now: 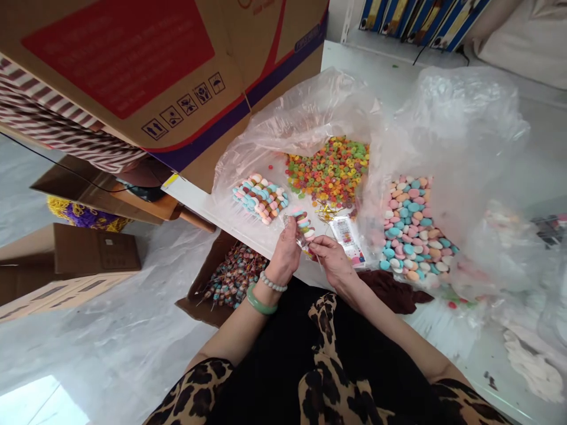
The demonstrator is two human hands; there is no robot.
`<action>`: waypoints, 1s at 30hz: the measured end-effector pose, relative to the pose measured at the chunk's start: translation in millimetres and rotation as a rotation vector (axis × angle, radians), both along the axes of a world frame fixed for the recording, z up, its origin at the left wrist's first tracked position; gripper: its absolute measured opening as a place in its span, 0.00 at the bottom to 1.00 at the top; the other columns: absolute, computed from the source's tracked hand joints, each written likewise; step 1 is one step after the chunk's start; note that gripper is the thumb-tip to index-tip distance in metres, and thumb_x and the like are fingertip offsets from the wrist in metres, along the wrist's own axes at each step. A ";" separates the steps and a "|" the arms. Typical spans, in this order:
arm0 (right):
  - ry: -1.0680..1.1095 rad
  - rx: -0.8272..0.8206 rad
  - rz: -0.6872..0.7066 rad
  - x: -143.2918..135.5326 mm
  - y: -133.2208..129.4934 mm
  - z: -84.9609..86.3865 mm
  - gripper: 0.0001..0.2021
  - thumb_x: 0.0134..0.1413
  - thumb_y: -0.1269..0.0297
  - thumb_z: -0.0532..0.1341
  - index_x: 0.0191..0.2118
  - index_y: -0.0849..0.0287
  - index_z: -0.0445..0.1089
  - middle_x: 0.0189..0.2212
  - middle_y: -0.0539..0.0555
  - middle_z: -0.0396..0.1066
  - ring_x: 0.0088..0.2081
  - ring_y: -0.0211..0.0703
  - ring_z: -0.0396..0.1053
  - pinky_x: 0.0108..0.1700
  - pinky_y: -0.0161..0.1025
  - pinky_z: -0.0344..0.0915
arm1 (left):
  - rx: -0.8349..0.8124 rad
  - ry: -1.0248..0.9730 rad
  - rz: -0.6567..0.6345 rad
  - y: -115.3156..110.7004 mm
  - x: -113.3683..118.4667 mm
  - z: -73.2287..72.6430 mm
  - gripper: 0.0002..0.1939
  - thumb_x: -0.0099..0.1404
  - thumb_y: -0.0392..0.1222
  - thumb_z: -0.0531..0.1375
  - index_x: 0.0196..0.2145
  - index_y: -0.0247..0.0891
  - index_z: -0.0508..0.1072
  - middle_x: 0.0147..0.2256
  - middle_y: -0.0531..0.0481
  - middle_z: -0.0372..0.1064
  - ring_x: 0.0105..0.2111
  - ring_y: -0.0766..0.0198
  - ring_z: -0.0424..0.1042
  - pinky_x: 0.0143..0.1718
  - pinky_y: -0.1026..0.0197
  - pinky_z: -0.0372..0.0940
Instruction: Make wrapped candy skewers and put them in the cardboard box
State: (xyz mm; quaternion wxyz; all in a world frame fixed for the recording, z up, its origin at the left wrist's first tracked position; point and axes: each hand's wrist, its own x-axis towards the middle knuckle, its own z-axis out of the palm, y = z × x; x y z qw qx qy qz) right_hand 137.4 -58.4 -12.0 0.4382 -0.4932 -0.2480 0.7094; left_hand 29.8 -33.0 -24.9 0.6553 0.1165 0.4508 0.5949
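Note:
My left hand and my right hand meet at the table's front edge. Between them is a candy skewer of pink, blue and brown pieces, with clear wrap around its lower part. The left fingers are closed on the wrapped skewer; the right fingers pinch its lower end. Just beyond lie a pile of candy skewers, gold twist ties and printed labels. Colourful ring candies sit in an open plastic bag behind, and pastel oval candies are to the right.
A large cardboard box stands at the back left. Below the table edge, an open carton holds many wrapped skewers. A dark brown cloth lies right of my right hand. A person's striped clothing shows at far left.

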 end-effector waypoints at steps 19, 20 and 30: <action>-0.027 0.044 0.024 22.9 9.2 -9.3 0.09 0.36 0.60 0.71 0.25 0.55 0.73 0.25 0.47 0.70 0.28 0.37 0.64 0.35 0.38 0.61 | -0.110 0.038 -0.115 -3.9 4.5 -7.9 0.14 0.43 0.38 0.73 0.25 0.32 0.73 0.22 0.53 0.70 0.21 0.71 0.67 0.25 0.67 0.61; 0.007 0.010 0.024 22.9 9.8 -9.3 0.10 0.35 0.60 0.72 0.25 0.55 0.73 0.25 0.47 0.71 0.28 0.37 0.64 0.35 0.38 0.61 | -0.088 0.019 -0.095 -3.1 6.6 -9.0 0.15 0.43 0.39 0.73 0.25 0.33 0.72 0.22 0.54 0.70 0.20 0.71 0.66 0.24 0.67 0.61; -0.283 0.184 -0.025 26.5 24.4 -11.5 0.09 0.39 0.59 0.67 0.21 0.57 0.68 0.18 0.45 0.63 0.24 0.35 0.58 0.27 0.36 0.58 | -0.143 0.043 -0.338 -5.3 7.9 -3.2 0.16 0.51 0.47 0.71 0.30 0.32 0.73 0.22 0.51 0.71 0.19 0.69 0.69 0.24 0.66 0.63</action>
